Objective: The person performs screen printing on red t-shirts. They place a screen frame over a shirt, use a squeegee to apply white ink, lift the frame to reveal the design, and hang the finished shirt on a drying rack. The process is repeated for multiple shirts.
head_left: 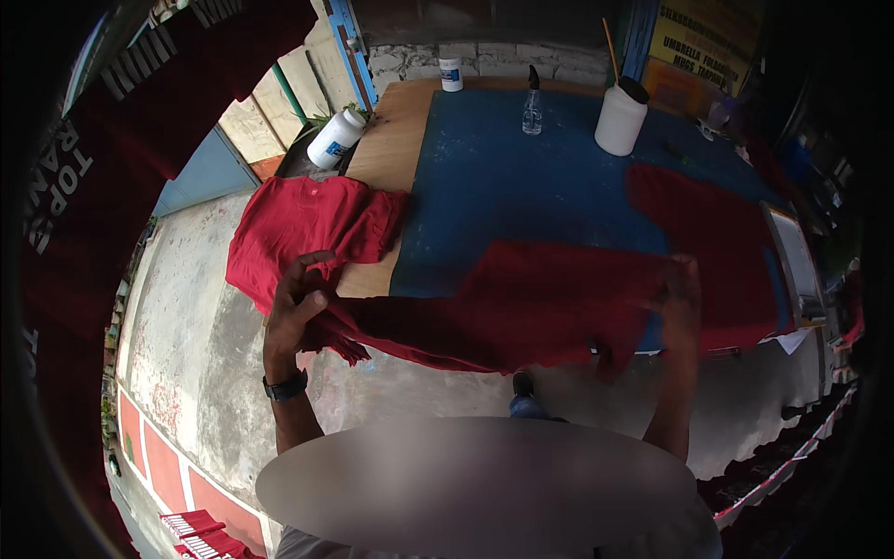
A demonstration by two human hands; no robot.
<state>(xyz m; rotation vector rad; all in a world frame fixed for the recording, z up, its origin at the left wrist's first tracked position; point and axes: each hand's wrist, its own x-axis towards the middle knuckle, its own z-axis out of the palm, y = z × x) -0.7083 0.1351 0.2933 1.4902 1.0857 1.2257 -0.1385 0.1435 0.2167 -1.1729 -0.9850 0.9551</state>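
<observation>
A dark red T-shirt (521, 307) is stretched sideways between my two hands, above the near edge of the blue-topped table (503, 177). My left hand (296, 300) grips its left end, with thumb and forefinger apart and the other fingers partly hidden. At the right end, my right hand (682, 289) is closed on the cloth, slightly blurred. Beside my left hand, a pile of red shirts (307, 219) lies over the table's left corner. Another red shirt (708, 252) is spread flat on the right of the table, just beyond my right hand.
On the table's far side stand a small white jar (451, 74), a clear bottle with a black top (532, 112) and a white tub with a stick in it (621, 116). A white bottle (336, 140) leans at the left edge. Printed red shirts (84, 214) hang at left. A framed screen (794, 256) sits at right.
</observation>
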